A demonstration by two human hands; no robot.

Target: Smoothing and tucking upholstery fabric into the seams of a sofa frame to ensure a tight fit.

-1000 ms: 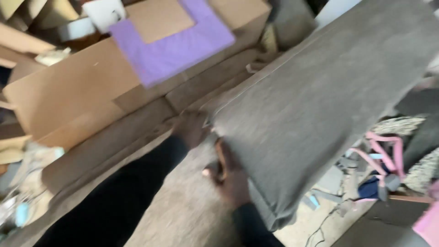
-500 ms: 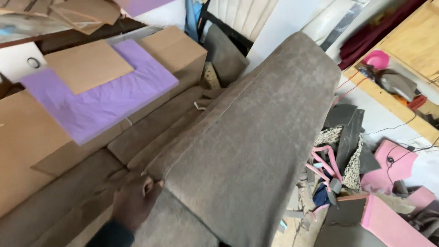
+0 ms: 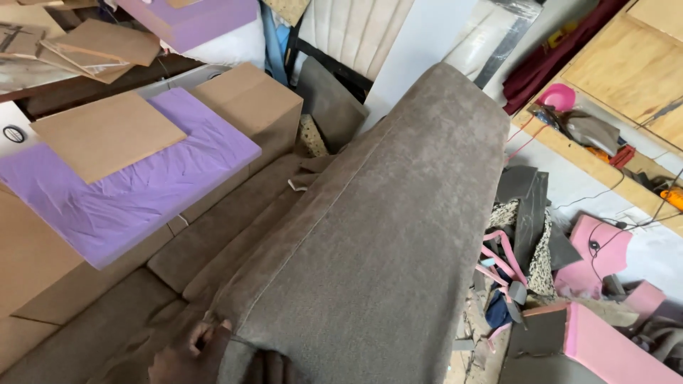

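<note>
A long upholstered sofa piece (image 3: 384, 235) in grey-brown fabric runs from the bottom centre up toward the back wall. My left hand (image 3: 186, 353) is at its near left corner, at the bottom edge of the view. The fingers are closed on the fabric cover at the corner seam. More of the same brown fabric (image 3: 213, 235) lies flat to the left of the piece. My right hand is out of view.
A purple foam slab (image 3: 149, 185) with a cardboard sheet (image 3: 107, 131) on it rests on cardboard boxes (image 3: 249, 107) at left. Fabric scraps (image 3: 526, 235) and pink foam pieces (image 3: 605, 348) litter the floor at right. A wooden workbench (image 3: 612, 71) with tools stands at the far right.
The view has tilted up, showing the full length of the sofa piece. My right hand, on the piece a second ago, has left the view. My left hand stays at the near corner.
</note>
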